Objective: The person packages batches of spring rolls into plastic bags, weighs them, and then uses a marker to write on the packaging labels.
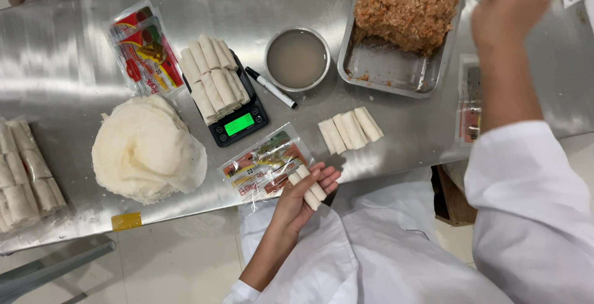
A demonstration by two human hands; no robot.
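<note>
Rolls [307, 187] lie gripped in the left hand [303, 196] at lower centre, more stacked on the scale [238, 124], filling [408, 4] plentiful upper right, where the right hand [513, 1] blurs, grip unclear.

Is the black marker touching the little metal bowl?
Apart. The head view shows a strip of bare steel table between the black marker and the metal bowl.
</note>
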